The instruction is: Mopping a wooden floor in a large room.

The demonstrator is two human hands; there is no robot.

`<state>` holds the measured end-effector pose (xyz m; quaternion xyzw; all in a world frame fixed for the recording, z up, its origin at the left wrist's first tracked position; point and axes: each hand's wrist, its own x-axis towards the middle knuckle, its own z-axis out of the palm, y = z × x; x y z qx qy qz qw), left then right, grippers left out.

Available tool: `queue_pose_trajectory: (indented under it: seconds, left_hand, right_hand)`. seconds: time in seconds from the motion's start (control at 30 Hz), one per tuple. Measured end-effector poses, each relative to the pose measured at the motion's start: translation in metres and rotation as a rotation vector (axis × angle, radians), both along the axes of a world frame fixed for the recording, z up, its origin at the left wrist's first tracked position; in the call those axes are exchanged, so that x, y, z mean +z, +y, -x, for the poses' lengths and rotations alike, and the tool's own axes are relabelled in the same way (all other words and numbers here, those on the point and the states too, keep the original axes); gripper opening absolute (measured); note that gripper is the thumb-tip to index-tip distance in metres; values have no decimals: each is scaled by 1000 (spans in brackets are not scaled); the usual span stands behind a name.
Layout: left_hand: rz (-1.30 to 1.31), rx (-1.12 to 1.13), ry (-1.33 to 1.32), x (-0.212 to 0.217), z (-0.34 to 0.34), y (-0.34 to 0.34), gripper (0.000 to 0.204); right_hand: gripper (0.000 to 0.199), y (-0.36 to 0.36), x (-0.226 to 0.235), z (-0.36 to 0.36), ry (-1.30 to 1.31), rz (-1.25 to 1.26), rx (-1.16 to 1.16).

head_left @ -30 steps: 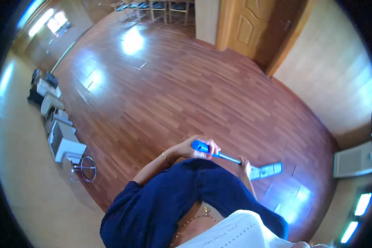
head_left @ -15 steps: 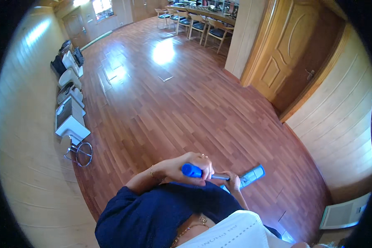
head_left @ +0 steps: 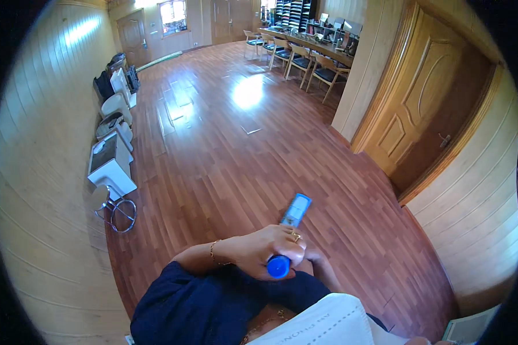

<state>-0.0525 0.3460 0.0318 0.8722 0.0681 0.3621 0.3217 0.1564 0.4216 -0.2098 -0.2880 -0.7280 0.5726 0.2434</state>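
A flat mop with a blue-edged, light head rests on the wooden floor ahead of me, its head tilted up and to the right. My left hand is closed around the top of the handle, whose blue end cap points back toward me. Just right of it and lower down, my right hand is on the pole. The left hand covers most of its fingers and nearly all of the pole.
Along the left wall stand a round stool, a white cabinet and several seats. Wooden chairs line a long desk at the far right. A wooden door is to the right. One floor plank looks raised.
The mop head has swung from the right toward the middle and farther ahead. Both hands turned with the handle, the right now mostly behind the left. My view has shifted slightly.
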Motion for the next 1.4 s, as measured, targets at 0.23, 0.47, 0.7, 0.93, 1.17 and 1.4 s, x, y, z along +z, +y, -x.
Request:
queue_pose_trajectory:
  seconds: [0.23,0.47,0.7,0.93,1.17,1.4]
  left_hand:
    - [39,22,29,-10,-23,45,24]
    - [8,184,352,-128,-65,98,19]
    - [145,117,495,-242,-91,138,22]
    - [112,52,557,-284,-114,131,27]
    - [110,152,628,-304,-86,144,25]
    - [169,476,487,-347,-14,194,22]
  right_hand:
    - [78,-54,188,-17,489,-423,-274]
    - [42,-93,212,4,206,-880,-761]
    - [24,-135,217,-2,125,-887,-1096]
    - [54,-145,177,-13,177,-1155,-1341]
    - [39,-153,148,-14,-168,-1073,-1280]
    - [26,-108,122,37,-142,-726,-980]
